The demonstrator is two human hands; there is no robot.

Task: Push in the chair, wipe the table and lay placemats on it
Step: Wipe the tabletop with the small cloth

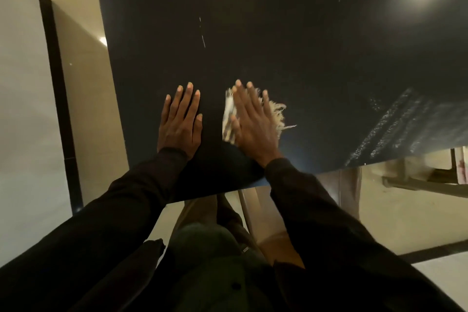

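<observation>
dark table [278,33] spreads ahead of your right grip [253,124], flat-fingered on the cloth [228,119]; wet streaks [395,129] lie right of it; left grip [181,121] rests flat, empty, beside.

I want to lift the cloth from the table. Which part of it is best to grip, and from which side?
Probably its middle, from above. The cloth lies flat on the dark table under the right hand, so curling those fingers would gather it. The frayed fringe sticking out to the right looks too loose for a firm pinch.
</observation>
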